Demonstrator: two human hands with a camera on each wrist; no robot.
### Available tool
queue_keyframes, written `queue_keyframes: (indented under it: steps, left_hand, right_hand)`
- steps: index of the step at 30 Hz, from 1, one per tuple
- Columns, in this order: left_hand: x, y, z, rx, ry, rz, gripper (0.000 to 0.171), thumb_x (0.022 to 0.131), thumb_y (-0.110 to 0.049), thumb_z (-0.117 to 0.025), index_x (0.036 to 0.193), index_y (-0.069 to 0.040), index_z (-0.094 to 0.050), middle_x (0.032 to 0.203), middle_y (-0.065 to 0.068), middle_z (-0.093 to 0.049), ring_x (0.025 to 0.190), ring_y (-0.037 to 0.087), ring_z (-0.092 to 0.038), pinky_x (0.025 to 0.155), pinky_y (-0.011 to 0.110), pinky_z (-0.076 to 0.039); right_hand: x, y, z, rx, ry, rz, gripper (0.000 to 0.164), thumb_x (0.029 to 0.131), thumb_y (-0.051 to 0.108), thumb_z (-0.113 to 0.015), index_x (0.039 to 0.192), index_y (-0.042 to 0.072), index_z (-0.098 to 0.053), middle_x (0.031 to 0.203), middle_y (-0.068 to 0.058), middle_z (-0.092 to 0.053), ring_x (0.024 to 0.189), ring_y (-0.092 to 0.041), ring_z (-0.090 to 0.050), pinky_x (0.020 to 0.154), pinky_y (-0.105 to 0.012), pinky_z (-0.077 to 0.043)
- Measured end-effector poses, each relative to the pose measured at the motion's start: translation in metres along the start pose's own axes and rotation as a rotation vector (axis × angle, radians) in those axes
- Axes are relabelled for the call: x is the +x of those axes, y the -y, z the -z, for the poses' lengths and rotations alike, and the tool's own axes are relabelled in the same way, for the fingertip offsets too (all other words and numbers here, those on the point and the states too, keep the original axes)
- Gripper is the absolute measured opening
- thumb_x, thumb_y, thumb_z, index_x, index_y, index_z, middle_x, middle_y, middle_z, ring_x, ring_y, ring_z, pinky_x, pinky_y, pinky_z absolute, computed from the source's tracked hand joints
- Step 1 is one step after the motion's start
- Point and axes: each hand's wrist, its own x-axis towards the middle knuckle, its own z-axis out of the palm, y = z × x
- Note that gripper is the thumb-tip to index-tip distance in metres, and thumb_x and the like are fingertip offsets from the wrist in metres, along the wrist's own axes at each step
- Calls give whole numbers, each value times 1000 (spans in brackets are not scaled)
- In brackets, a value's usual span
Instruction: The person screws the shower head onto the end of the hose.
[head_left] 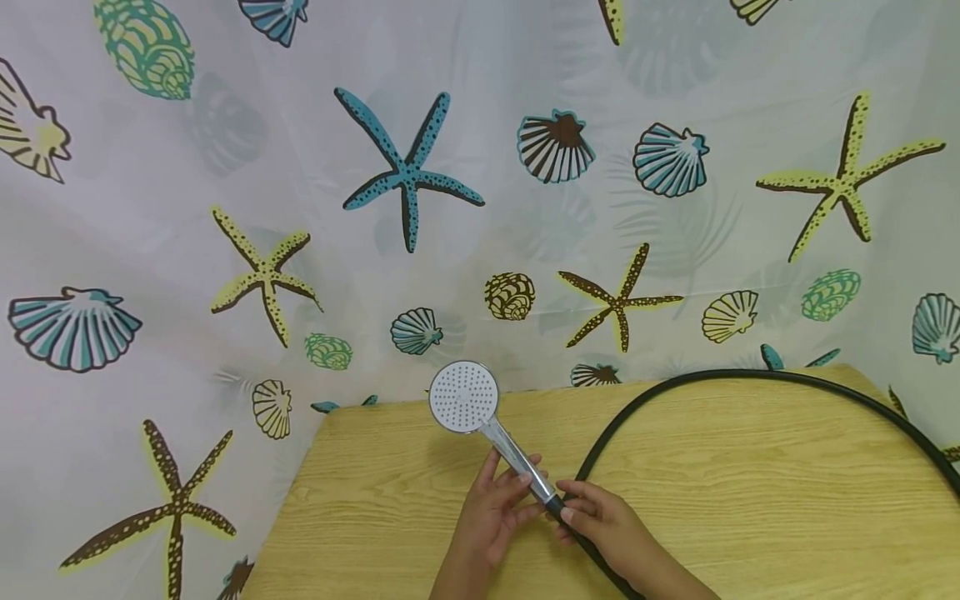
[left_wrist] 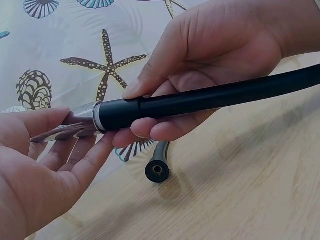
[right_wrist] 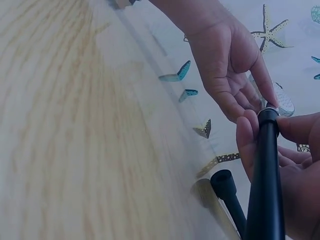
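A chrome shower head [head_left: 463, 397] with a round, dotted white face is held above the table, face toward the head camera and handle slanting down to the right. My left hand [head_left: 491, 510] holds the chrome handle between thumb and fingers. With thumb and fingers, my right hand [head_left: 606, 523] grips the black end fitting [left_wrist: 120, 114] of the hose [left_wrist: 215, 100]. That fitting meets the handle's end at a silver ring; threads are hidden. Beyond my hands, the left wrist view shows a loose black hose end [left_wrist: 157, 171] with a small hole.
A wood-grain table [head_left: 390, 517] lies under my hands. Behind and beside it hangs a white curtain [head_left: 495, 208] printed with starfish and shells. One stretch of black hose [head_left: 690, 377] arcs across the table's back and right side.
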Motion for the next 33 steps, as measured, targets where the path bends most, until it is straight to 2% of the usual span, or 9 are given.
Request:
queue_keyframes:
  steps: [5, 12, 23, 33]
  left_hand:
    - [0, 0, -1, 4, 1, 1, 80, 97, -1, -59, 162, -22, -19, 129, 3, -67, 113, 19, -69, 91, 39, -62]
    - [0, -1, -6, 37, 9, 1, 81, 96, -2, -63, 162, -26, -23, 134, 8, -66, 112, 18, -69, 88, 36, -63]
    - [0, -5, -7, 21, -6, 11, 83, 95, -1, -64, 161, -28, -23, 131, 5, -68, 111, 19, -70, 88, 37, -63]
    - [-2, -2, -9, 2, -17, 6, 82, 95, -1, -63, 161, -27, -23, 131, 7, -67, 113, 22, -70, 89, 40, -63]
  right_hand:
    - [0, 0, 1, 55, 7, -32, 57, 104, 15, -53, 150, -12, -32, 124, -31, -66, 99, -23, -73, 87, -27, -62]
    - [0, 2, 3, 198, -3, -83, 57, 104, 11, -51, 153, -9, -29, 115, -15, -72, 94, -19, -72, 87, -30, -61]
    - [3, 2, 7, 193, 17, -109, 47, 104, 8, -47, 146, -11, -40, 122, -18, -69, 102, -23, -70, 89, -29, -60]
    - [1, 3, 8, 180, 33, -84, 45, 105, 10, -46, 142, -15, -40, 124, -20, -67, 103, -22, -70, 90, -29, -60]
